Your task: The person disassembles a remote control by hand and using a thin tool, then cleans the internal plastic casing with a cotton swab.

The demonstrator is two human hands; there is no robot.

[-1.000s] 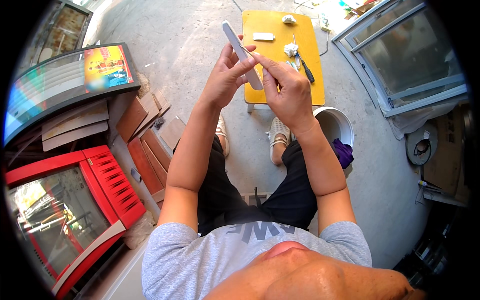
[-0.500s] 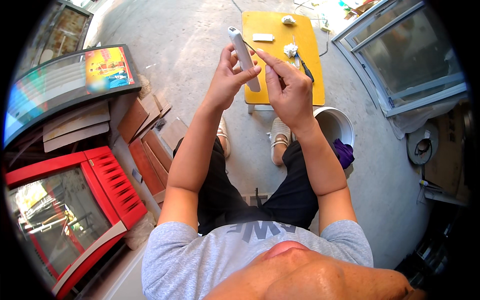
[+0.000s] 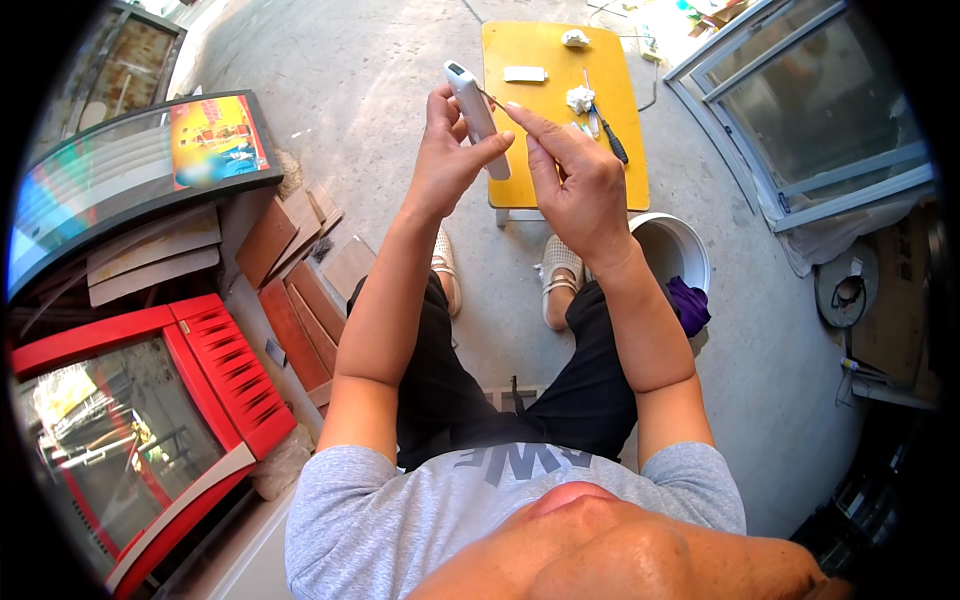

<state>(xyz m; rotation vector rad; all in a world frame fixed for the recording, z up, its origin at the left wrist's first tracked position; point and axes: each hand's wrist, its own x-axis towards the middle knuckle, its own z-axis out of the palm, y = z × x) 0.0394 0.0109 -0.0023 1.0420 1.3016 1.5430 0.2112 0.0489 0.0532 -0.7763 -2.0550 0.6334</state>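
Hands apart, with a narrow gap between. Holding a slim white gadget (image 3: 478,118) in left hand (image 3: 450,155), with fingers curled round the left side and thumb laid along the right. Held up in the air, overlapping in view the left edge of a yellow table (image 3: 508,38).

Long axis: running away from the body, tilted, with far end leaning left. To right of gadget: right hand (image 3: 583,185), with index finger extended to a thin dark rod (image 3: 492,99) and thumb tip held off from index tip. Cannot tell a firm pinch from a light touch on the rod, nor a separate tool from a part of the gadget.

Key relation: gadget inside left hand, the nearer one; just left of right index tip; bridged by the rod, slanting across the long axis.

Farther out, on table: small white block (image 3: 525,74), two crumpled tissues (image 3: 579,98), dark-handled screwdriver (image 3: 615,148) with handle toward body. To right, on floor: white bucket (image 3: 702,250), with purple cloth (image 3: 688,307) at near rim. To left: brown boards (image 3: 296,325), red cabinet (image 3: 232,370).
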